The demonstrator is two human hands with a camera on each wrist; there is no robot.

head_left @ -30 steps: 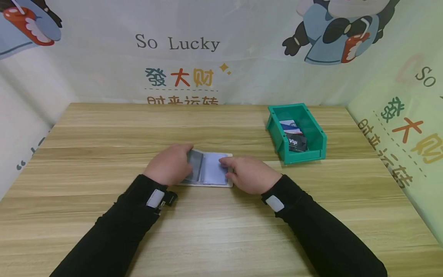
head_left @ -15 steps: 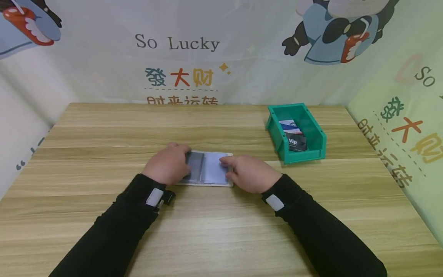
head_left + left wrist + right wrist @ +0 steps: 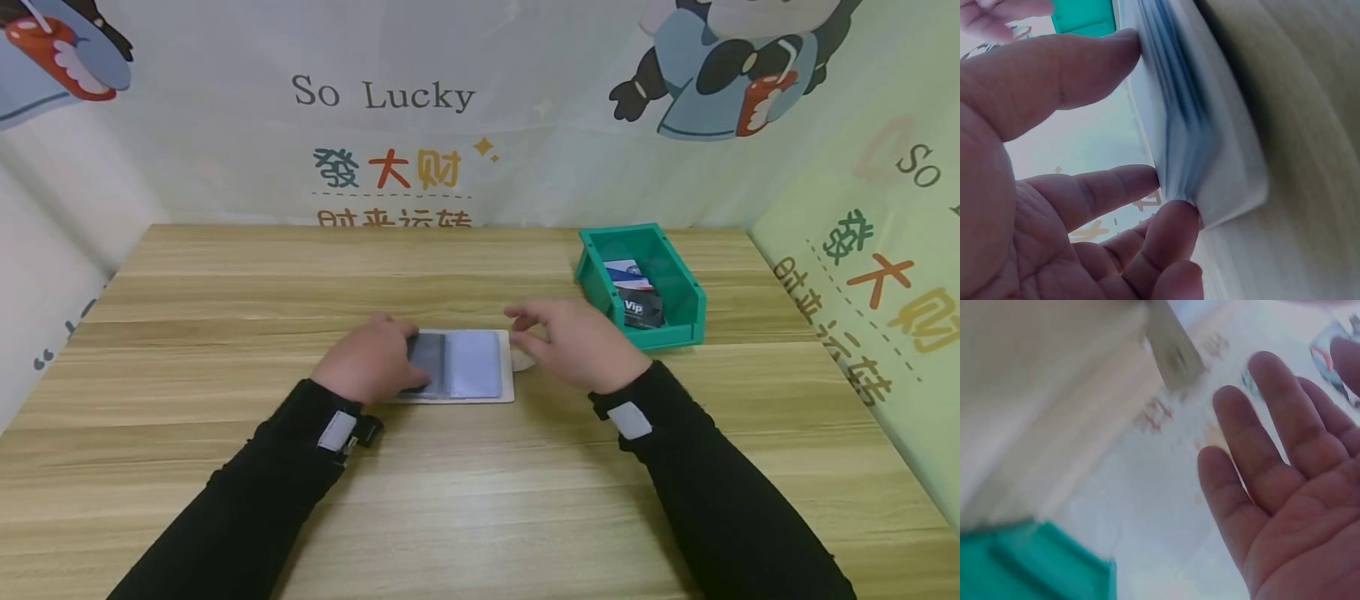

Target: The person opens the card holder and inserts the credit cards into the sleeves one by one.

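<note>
A card holder [image 3: 475,365] lies unfolded on the table, with clear plastic sleeves and an off-white cover. My left hand [image 3: 371,358] holds its left side. In the left wrist view the thumb [image 3: 1097,62] presses on the face of the stacked sleeves [image 3: 1175,94], and other fingertips meet their end edge. A short strap [image 3: 522,361] sticks out from the holder's right edge; a round snap shows on it in the right wrist view. Beside that edge, my right hand [image 3: 585,342] hovers with relaxed fingers and nothing in them. The palm hides the holder's left end in the head view.
A green bin [image 3: 658,337] stands right of the holder, just beyond my right hand. Inside lie a black VIP card [image 3: 642,308] and blue-and-white cards [image 3: 626,272]. A printed cloth [image 3: 540,167] hangs behind the wooden table [image 3: 480,500] and along its sides.
My right hand has let go of the holder's right page and moved right and up toward the bin, uncovering the strap. The left thumb has slid rightward over the sleeves; the holder shifted slightly right.
</note>
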